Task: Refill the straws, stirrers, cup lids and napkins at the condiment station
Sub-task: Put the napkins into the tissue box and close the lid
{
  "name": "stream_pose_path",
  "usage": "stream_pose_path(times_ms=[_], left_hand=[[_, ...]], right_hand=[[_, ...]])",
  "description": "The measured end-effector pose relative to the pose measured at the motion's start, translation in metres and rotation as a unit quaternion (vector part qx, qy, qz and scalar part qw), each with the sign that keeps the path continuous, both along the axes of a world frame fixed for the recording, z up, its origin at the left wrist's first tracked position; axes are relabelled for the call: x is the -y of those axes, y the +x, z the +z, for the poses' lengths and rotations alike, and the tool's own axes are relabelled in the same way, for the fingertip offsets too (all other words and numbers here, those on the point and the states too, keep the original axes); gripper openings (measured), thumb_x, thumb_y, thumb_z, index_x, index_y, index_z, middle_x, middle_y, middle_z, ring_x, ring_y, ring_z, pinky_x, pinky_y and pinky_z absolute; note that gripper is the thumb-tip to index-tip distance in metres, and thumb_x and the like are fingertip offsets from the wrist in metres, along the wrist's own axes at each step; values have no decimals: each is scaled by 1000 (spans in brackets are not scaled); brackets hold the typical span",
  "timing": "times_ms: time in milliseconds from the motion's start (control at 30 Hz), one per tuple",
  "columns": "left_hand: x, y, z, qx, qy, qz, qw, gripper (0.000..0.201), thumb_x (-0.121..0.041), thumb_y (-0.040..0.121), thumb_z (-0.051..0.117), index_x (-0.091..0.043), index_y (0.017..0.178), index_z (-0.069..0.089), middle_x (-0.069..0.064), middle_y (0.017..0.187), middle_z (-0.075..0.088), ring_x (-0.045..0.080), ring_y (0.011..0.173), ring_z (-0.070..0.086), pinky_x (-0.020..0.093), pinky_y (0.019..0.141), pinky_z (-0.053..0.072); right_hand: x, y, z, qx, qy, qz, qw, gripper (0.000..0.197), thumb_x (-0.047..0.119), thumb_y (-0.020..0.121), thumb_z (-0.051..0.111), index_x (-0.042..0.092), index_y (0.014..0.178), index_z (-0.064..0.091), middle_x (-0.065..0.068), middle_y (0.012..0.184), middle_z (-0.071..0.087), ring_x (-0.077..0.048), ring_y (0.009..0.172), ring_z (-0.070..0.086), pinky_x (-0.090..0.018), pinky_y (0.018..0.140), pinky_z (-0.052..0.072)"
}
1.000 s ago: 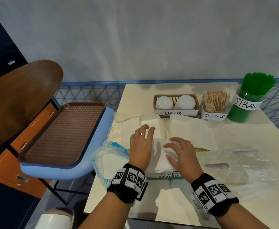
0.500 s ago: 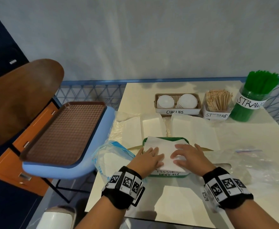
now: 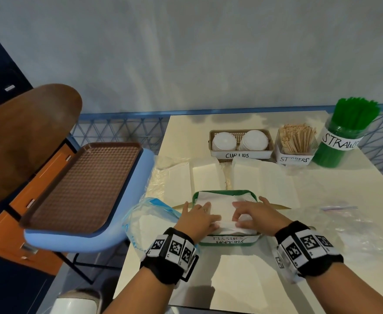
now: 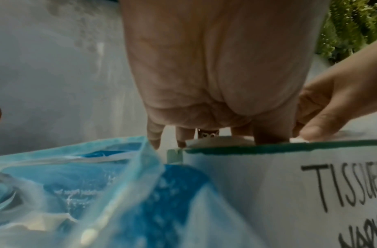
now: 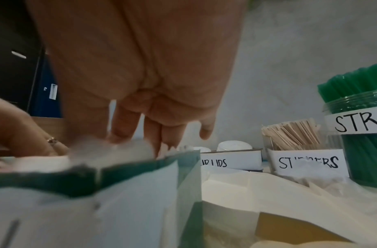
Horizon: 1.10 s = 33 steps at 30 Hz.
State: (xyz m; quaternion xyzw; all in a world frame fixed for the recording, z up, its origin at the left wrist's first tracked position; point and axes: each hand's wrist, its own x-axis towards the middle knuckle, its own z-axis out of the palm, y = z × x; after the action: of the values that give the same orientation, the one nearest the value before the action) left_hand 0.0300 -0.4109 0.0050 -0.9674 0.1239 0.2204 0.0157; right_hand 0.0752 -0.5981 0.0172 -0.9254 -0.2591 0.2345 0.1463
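Two hands, the left hand [image 3: 197, 217] and right hand [image 3: 255, 213], are pressing flat, nearly straight fingers [image 5: 123, 129] on white napkins [image 3: 222, 202] filling the green tray [image 3: 229, 243] on the bench [image 3: 242, 286], needing even downward pressure toward the corners.

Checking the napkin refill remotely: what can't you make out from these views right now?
- Napkin stack depth: head view, both hands and the green tray wall cover it.
- Left hand fingertips: left wrist view, palm blocks them.
- Straws jar label: right wrist view, cut off by the edge.
- Tray's near rim: right wrist view, blurred.
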Motion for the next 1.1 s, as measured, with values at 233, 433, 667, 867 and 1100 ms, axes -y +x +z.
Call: stream_pose_path(times_ms=[233,433,667,867,1100], left_hand=[[1,3,2,14,-41,39,998,36,-42,96,40,-24,123,58,4,146,34,29,134,30,54,114,8],[0,5,0,80,-53,16,995,24,0,85,52,-13,104,57,7,120,47,27,111,47,47,112,20],[-1,11,9,-47,32,12,998,38,-3,93,44,-14,128,53,12,140,39,29,133,34,53,117,3],[9,16,5,2,54,33,998,35,0,91,41,-5,124,52,17,139,40,32,124,45,57,115,11],[17,5,-8,24,11,75,997,56,0,82,60,-3,132,35,21,150,24,33,128,43,56,114,11]], right_hand=[[2,7,-14,69,-84,8,994,29,27,83,64,31,111,57,6,154,22,-9,142,19,-50,114,-6],[-8,-2,-11,193,-85,42,977,20,14,81,61,28,93,66,7,108,44,-21,113,39,-34,102,18],[-7,-7,0,106,-124,55,985,18,43,80,65,31,93,69,10,114,54,-16,114,44,-36,106,18],[-11,-4,-4,132,-141,20,981,16,31,88,54,25,92,67,5,120,52,-19,111,48,-37,102,28],[-11,-10,-20,141,-117,-15,983,21,13,81,61,30,79,48,5,120,42,-17,115,39,-40,103,28]])
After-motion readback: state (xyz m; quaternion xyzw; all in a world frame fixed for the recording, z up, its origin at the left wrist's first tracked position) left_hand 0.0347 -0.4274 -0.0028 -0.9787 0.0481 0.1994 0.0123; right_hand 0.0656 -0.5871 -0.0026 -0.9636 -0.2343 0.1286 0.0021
